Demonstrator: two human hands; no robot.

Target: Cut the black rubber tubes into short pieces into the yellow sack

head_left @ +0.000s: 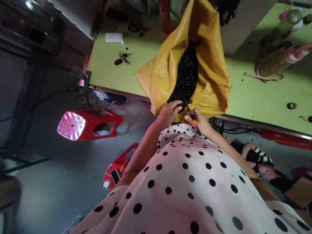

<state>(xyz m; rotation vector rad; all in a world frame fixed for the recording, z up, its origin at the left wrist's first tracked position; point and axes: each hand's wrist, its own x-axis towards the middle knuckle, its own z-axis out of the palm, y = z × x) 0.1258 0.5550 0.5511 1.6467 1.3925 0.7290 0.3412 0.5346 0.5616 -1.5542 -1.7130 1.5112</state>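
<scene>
My left hand [168, 113] is closed around a small black tube-like piece [187, 103], held at the near edge of a yellow woven bag [161, 76]. In my right hand [201, 123] is a slim dark hand tool [191, 113] with an orange wrap around its handle. Its thin front end meets or crosses the black piece; whether it cuts into it I cannot tell. Inside the bag, just beyond my hands, lies a heap of small black cylindrical pieces [186, 70]. My fingers hide part of both the tool and the piece.
The bag rests on a green table [129, 78]. Keys [124, 58], scissors [134, 26] and a white case [114, 37] lie left. A bottle [273, 63] and tape roll [292, 106] are right. Red stools [102, 125] stand below left; people [263, 165] are lower right.
</scene>
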